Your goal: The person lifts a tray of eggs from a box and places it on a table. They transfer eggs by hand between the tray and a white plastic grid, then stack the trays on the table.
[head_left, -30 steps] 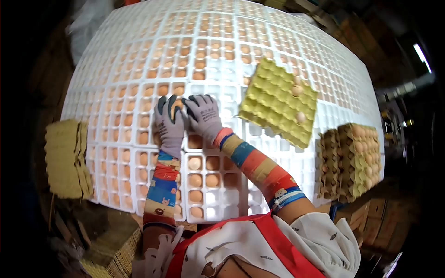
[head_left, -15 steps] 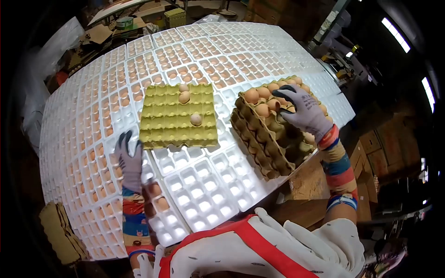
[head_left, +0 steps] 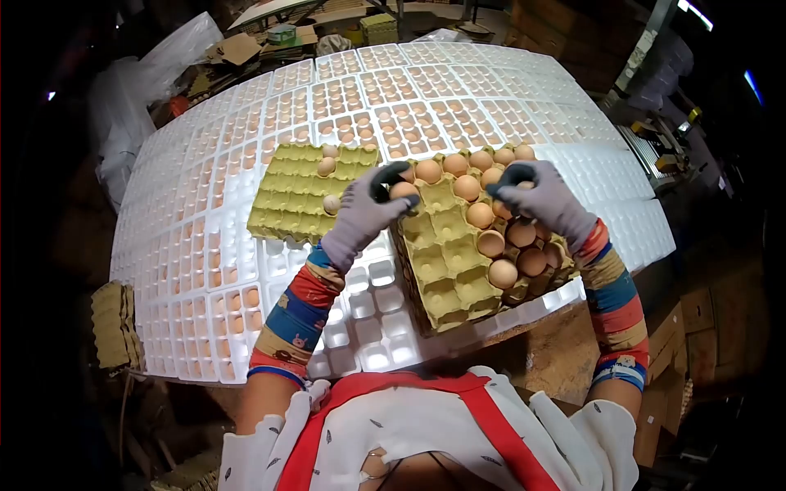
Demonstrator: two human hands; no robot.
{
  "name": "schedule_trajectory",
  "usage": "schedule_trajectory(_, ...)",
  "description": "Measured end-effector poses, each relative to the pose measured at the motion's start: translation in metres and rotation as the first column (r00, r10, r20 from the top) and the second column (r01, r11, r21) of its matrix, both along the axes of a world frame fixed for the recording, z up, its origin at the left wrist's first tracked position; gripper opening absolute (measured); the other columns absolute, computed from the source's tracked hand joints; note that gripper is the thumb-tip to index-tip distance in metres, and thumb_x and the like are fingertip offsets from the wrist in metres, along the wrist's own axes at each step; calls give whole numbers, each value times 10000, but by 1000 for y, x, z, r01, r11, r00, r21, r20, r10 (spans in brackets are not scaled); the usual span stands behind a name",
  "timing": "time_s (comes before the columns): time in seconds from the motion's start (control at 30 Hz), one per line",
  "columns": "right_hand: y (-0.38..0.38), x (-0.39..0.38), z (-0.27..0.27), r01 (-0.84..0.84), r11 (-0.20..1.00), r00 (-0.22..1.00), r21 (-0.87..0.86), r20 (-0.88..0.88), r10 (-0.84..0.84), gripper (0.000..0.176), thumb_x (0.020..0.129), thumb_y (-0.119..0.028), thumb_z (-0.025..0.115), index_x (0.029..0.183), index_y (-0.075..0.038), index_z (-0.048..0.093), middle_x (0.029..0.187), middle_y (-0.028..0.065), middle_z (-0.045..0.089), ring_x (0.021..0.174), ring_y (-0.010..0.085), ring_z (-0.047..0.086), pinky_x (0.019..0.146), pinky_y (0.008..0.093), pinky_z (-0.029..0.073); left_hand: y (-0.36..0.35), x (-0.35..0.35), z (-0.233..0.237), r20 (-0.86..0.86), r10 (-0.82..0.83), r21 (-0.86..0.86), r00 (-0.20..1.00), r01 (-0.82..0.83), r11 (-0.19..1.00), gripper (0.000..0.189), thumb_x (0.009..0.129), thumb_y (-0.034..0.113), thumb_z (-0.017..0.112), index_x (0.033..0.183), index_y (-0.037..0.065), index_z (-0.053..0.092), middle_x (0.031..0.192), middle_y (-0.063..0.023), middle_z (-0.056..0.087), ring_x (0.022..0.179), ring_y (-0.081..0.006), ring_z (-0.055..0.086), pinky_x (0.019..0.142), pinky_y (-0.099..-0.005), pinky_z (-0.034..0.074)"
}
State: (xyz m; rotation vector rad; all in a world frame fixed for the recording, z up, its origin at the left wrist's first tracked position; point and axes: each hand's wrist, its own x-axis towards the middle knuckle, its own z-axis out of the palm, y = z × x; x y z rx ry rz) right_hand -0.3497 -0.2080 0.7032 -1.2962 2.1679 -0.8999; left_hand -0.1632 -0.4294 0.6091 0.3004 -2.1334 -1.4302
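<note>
A stack of pulp egg trays point(head_left: 442, 258) stands at the right of the white-covered surface. Brown eggs point(head_left: 503, 273) fill its right and back cells, while several cells at its left hold none. My left hand point(head_left: 368, 213), in a grey glove with dark fingertips, is closed around an egg point(head_left: 404, 191) at the stack's back left corner. Over the back right of the stack, my right hand point(head_left: 553, 204), gloved alike, curls thumb and fingers round another egg point(head_left: 525, 186), partly hidden. Left of the stack lies a yellow-green pulp tray point(head_left: 286, 192) bearing 3 paler eggs point(head_left: 327, 167).
White moulded trays point(head_left: 378, 327) cover the broad surface, many with eggs in their cells. More pulp trays point(head_left: 116, 325) stand at the left edge. Cardboard boxes point(head_left: 696, 319) are at the right. Plastic sheeting point(head_left: 123, 102) hangs at the far left.
My left hand has moved right, from beside the yellow-green tray to an egg at the stack. The right hand stays over the stack, where more eggs now show. The view has shifted.
</note>
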Motion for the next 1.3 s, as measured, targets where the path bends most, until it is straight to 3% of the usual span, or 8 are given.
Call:
schedule_trajectory(0.23, -46, 31, -13, -8, 890, 735, 455, -601, 314, 362, 763, -422, 674, 920, -97, 646, 834, 110, 674, 821, 307, 652, 758, 416, 492, -63, -7, -17, -277, 374, 939, 885, 167, 301, 344, 862, 301, 659, 1099, 52, 653, 981, -106, 657, 908, -272, 640, 867, -431, 549)
schedule_trajectory(0.33, -17, -5, -5, -110, 970, 990, 215, -62, 126, 357, 827, -357, 620, 1054, -83, 660, 947, 72, 685, 862, 243, 653, 768, 380, 512, -28, -20, 53, 321, 105, 197, 941, -175, 965, 418, 854, 246, 685, 1190, 6, 619, 1058, -97, 664, 983, -185, 634, 840, -341, 545)
schedule_trajectory(0.5, 16, -22, 6, 130, 935, 504, -330, 834, 225, 598, 867, -289, 582, 1404, -74, 432, 1240, 107, 589, 1011, 191, 602, 884, 328, 504, -22, -38, 54, 624, 203, -503, 754, 190, 843, 572, 735, 374, 733, 1230, 114, 615, 1148, -129, 649, 1039, -260, 629, 894, -364, 497)
schedule_trajectory(0.63, -22, -47, -7, -224, 945, 884, -237, 358, 299, 455, 808, -277, 677, 1223, -100, 619, 1204, 88, 599, 986, 210, 609, 886, 322, 509, -47, -11, 34, -110, -110, 663, 988, 155, 733, 501, 810, 125, 666, 1301, 89, 575, 1136, -88, 636, 834, -117, 633, 660, -251, 541)
schedule_trajectory(0.7, -38, -24, -3, -196, 970, 736, 146, -632, 244, 440, 760, -275, 729, 1179, -169, 648, 1215, 104, 562, 1040, 275, 601, 922, 367, 500, -33, -16, 46, 211, -29, 41, 977, 20, 999, 511, 788, 263, 701, 1261, 100, 595, 1132, -112, 600, 887, -177, 632, 735, -318, 543)
schedule_trajectory(0.83, -62, -17, -12, -157, 889, 544, 431, -713, 442, 496, 693, -359, 778, 1148, -196, 661, 1213, 123, 522, 1045, 331, 587, 890, 420, 499, 24, -60, 85, 613, 433, -740, 660, 289, 607, 555, 739, 449, 756, 1161, 107, 645, 1157, -164, 536, 1016, -290, 617, 850, -431, 524)
schedule_trajectory(1.07, -28, -50, -22, 231, 942, 663, -242, 748, 30, 618, 875, -506, 605, 1333, -99, 521, 1201, 123, 566, 968, 251, 590, 791, 362, 514, -20, -53, 49, 368, 79, -33, 926, -72, 997, 581, 806, 479, 691, 1166, 26, 635, 1182, -129, 585, 947, -252, 635, 856, -330, 521)
schedule_trajectory(1.3, -52, -18, -39, -38, 925, 366, -379, 856, 366, 544, 940, -165, 524, 1441, -104, 320, 1286, 137, 545, 1013, 270, 610, 675, 326, 561, -26, 6, -1, -745, -206, 667, 634, 704, -246, 634, 956, 616, 364, 1302, 105, 508, 1240, -221, 569, 824, -374, 634, 483, -392, 505)
